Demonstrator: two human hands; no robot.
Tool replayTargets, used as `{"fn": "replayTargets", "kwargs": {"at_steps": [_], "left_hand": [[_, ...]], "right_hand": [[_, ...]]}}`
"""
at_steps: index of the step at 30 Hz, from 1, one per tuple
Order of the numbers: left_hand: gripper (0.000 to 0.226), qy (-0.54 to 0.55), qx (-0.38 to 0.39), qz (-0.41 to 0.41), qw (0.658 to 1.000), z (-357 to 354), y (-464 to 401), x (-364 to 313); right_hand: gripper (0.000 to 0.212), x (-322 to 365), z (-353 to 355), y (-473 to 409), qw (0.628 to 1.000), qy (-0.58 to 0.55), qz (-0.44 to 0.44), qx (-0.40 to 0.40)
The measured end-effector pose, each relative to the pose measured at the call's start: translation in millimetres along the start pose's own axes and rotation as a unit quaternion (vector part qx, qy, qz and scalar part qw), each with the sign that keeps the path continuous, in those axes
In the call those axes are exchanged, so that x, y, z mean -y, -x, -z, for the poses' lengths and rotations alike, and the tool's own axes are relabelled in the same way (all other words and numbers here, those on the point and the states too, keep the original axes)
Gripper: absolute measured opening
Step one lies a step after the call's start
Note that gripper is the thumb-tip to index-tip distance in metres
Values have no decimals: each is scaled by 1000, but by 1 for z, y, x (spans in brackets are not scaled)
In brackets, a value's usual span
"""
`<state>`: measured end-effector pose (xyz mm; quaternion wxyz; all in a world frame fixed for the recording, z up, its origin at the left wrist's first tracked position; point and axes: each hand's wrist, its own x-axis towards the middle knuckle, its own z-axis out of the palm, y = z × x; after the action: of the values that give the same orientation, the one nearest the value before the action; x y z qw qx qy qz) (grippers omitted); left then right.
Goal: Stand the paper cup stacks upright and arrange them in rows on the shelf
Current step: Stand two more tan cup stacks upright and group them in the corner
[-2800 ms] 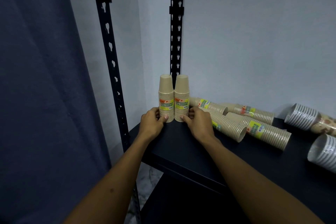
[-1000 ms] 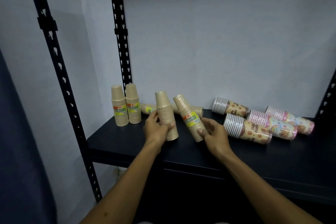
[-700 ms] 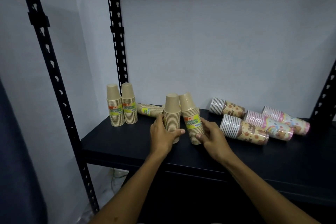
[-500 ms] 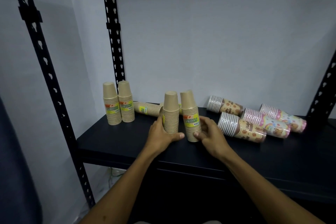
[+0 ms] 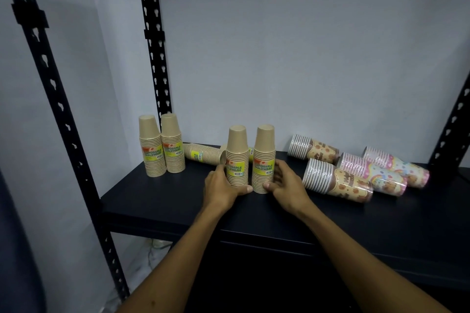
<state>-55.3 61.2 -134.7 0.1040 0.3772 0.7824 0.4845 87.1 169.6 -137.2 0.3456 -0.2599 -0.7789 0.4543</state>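
Note:
Two kraft-brown cup stacks stand upright side by side in the middle of the black shelf (image 5: 157,201). My left hand (image 5: 221,185) grips the left stack (image 5: 237,155) near its base. My right hand (image 5: 284,185) grips the right stack (image 5: 264,157). Another upright brown pair (image 5: 161,146) stands at the shelf's back left corner. A brown stack (image 5: 203,156) lies on its side behind, and a second one is mostly hidden behind the held stacks. To the right lie several patterned stacks, among them a brown-print one (image 5: 335,180) and a pink one (image 5: 371,174).
Black perforated uprights rise at the left front (image 5: 50,99), left back (image 5: 152,40) and right (image 5: 455,129). A pale wall closes the back. The shelf's front edge runs just below my wrists. A dark curtain hangs at the far left.
I tipped two lying brown stacks upright and set them side by side on the shelf. The view swung right, away from the corner pair.

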Motion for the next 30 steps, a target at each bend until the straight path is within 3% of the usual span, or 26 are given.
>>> {"fn": "replayTargets", "kwargs": {"at_steps": [3,7,11,15,21,30], "left_hand": [[96,0,40,-9,999,5,2,2],[80,69,89,-23,993,14,3,7],[59,53,54,-36,997,11,5,6],[55,49,4,-27,998,7,4,4],[64,54,13,-38,998,7,6,6],[51,44,14,-54,997,6,6,7]], "right_hand": [[64,-1,1,1,1000,1,2,19],[63,0,-1,1,1000,22,4,18],[63,1,-4,-1,999,35,-4,-25],[63,-3,-1,2,1000,17,-14,-22],[57,1,-3,3,999,37,8,-3],[48,7,-6,7,994,96,43,-30]]}}
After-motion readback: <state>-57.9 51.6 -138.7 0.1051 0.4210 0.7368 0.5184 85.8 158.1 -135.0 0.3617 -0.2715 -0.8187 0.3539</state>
